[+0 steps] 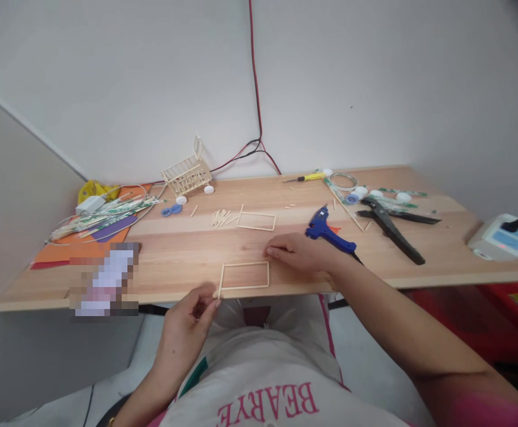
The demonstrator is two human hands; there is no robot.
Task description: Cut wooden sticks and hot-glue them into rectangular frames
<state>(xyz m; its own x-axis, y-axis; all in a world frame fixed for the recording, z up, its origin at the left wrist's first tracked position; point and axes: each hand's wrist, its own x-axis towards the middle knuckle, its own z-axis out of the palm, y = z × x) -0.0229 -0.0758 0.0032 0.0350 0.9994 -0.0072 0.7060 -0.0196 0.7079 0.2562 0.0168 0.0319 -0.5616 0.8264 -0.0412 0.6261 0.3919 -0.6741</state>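
Observation:
A small rectangular frame of thin wooden sticks (245,287) lies near the table's front edge. My left hand (187,320) pinches the stick end that juts out at its lower left corner. Just above the frame's upper right corner rests my right hand (298,252), fingers loosely stretched, with nothing visible in them. A second stick frame (256,227) lies behind the first, beside a pile of short cut sticks (220,218). Farther back left stands a miniature stick-built cart (188,175) with white cap wheels.
A blue glue gun (330,231) and black-handled cutters (392,228) lie on the right, with a yellow-handled tool (311,177), tape roll (343,181) and bottle caps behind. At far right sits a white power box (503,237). Orange paper (49,252) and a blurred-out phone-like object (107,279) occupy the left.

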